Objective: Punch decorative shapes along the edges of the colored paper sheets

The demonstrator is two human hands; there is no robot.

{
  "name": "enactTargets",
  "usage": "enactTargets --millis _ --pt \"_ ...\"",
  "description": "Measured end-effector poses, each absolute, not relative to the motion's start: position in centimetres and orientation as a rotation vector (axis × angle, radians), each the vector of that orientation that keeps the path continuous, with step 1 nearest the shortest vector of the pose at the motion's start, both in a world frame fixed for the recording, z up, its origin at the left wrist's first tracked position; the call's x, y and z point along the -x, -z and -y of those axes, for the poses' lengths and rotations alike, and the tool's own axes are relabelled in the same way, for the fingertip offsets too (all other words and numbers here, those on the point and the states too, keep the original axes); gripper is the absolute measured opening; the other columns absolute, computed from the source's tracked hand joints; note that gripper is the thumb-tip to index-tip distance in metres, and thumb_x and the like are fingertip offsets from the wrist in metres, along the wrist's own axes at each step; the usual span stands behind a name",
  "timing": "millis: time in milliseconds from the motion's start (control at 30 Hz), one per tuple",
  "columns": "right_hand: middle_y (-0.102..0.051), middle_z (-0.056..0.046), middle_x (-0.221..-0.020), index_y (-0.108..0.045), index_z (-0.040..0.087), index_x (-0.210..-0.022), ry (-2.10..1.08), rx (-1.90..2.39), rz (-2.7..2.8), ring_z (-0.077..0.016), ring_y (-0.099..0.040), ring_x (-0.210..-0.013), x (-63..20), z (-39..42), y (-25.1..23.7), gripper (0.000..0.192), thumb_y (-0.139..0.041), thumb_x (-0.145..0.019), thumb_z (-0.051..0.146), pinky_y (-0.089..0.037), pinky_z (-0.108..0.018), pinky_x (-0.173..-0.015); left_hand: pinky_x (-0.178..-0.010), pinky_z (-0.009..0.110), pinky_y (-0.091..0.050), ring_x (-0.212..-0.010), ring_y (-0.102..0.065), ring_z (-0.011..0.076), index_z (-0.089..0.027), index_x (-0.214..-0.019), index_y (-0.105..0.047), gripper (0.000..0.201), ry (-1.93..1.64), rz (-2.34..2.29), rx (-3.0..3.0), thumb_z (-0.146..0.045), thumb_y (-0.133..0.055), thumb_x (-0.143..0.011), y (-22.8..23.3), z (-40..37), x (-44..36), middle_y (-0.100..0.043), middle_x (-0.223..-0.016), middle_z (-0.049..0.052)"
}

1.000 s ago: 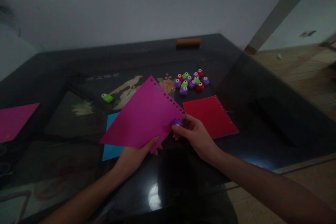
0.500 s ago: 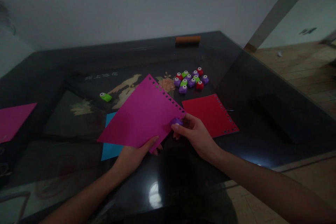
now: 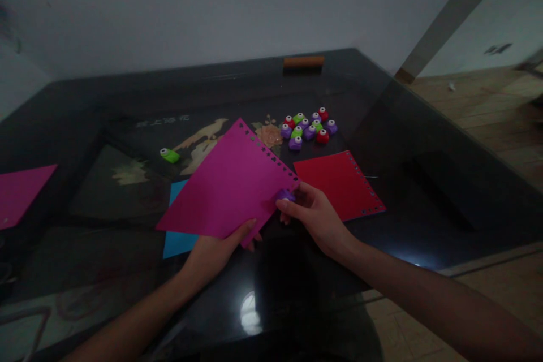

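Near the desk's [image 3: 424,141] centre, the left hand [image 3: 216,251] pinches the near corner of one magenta sheet [image 3: 229,184], its grip closed on the paper. At 3 o'clock of that sheet, the right hand [image 3: 316,215] closes on one purple punch [image 3: 286,195] at the perforated edge. One red sheet [image 3: 339,184], one blue sheet [image 3: 176,240] and a second magenta sheet [image 3: 21,192] lie about; roughly eleven small punches [image 3: 309,127] cluster at 1 o'clock, and one green punch [image 3: 169,155] sits alone.
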State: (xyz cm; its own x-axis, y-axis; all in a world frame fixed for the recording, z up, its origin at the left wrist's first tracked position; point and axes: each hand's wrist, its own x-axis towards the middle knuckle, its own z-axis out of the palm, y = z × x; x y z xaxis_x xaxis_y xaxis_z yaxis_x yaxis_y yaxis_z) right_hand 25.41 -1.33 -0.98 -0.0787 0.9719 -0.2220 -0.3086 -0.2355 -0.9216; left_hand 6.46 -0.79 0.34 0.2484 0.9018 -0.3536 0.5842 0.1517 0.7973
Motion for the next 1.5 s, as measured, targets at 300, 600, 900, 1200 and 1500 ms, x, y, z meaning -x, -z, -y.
enactTargets --millis 300,600,900,1200,1500 --pt "-0.059 0.003 -0.066 -0.061 0.018 -0.087 -1.547 1.1 0.881 -0.0083 -0.05 -0.054 -25.46 1.34 0.95 0.03 -0.078 -0.065 0.032 -0.043 -0.023 -0.053 -0.079 0.032 -0.048 -0.066 -0.064 0.0208 -0.024 -0.062 -0.065 0.035 -0.389 -1.435 -1.561 -0.049 -0.047 -0.078 -0.6 0.84 -6.53 -0.068 -0.061 0.001" --pt "-0.058 0.004 -0.062 -0.059 0.018 -0.083 -1.542 1.109 0.903 -0.0088 -0.051 -0.053 -25.44 1.36 0.9 0.028 -0.076 -0.068 0.034 -0.042 -0.023 -0.053 -0.081 0.034 -0.048 -0.065 -0.064 0.0208 -0.024 -0.061 -0.064 0.033 -0.407 -1.428 -1.582 -0.048 -0.048 -0.078 -0.41 0.83 -6.44 -0.067 -0.059 0.0" --pt "-0.058 0.004 -0.062 -0.058 0.017 -0.084 -1.539 1.107 0.91 -0.0084 -0.051 -0.053 -25.38 1.36 0.8 0.027 -0.075 -0.069 0.032 -0.041 -0.023 -0.053 -0.083 0.034 -0.046 -0.068 -0.064 0.021 -0.024 -0.062 -0.065 0.033 -0.414 -1.438 -1.533 -0.048 -0.05 -0.078 -0.3 0.94 -6.4 -0.068 -0.061 0.0" --pt "-0.055 0.004 -0.06 -0.057 0.018 -0.08 -1.517 1.112 0.917 -0.0087 -0.049 -0.052 -25.3 1.27 0.82 0.026 -0.075 -0.069 0.034 -0.04 -0.023 -0.052 -0.086 0.035 -0.046 -0.067 -0.065 0.0212 -0.025 -0.059 -0.064 0.033 -0.4 -1.428 -1.557 -0.048 -0.049 -0.078 -0.47 0.91 -6.39 -0.068 -0.06 0.0" --pt "-0.054 0.005 -0.06 -0.057 0.019 -0.079 -1.515 1.112 0.917 -0.0087 -0.049 -0.052 -25.22 1.24 0.9 0.027 -0.075 -0.069 0.036 -0.039 -0.023 -0.051 -0.085 0.036 -0.048 -0.066 -0.064 0.0212 -0.026 -0.056 -0.062 0.034 -0.403 -1.437 -1.569 -0.048 -0.047 -0.077 -0.6 0.84 -6.64 -0.068 -0.059 -0.001"
